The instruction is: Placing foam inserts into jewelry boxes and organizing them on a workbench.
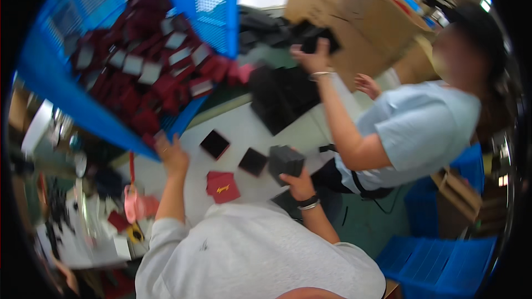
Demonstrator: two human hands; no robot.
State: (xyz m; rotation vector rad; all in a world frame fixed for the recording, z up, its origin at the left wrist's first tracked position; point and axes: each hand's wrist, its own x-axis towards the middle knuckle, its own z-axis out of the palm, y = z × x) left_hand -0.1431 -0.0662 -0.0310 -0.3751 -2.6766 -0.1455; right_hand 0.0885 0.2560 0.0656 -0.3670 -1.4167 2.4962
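My right hand (300,185) is closed around a stack of dark grey square pads (286,163) above the white table (191,160). My left hand (174,158) reaches to the lower lip of a tilted blue crate (88,116), fingers apart beside a dark red box at the edge. Many small dark red boxes (147,72) fill the crate, several showing pale grey faces. Between my hands lie two black square pieces, one farther left (214,144) and one nearer my right hand (252,161). Closer to me rest red square cards (223,186) with a gold mark.
At right, a co-worker in a light blue shirt (426,116) holds a black piece (321,40) over a black pile (282,94). A large cardboard box (343,16) stands behind. A pink cup (138,204) is at left; blue crates (443,260) sit at lower right.
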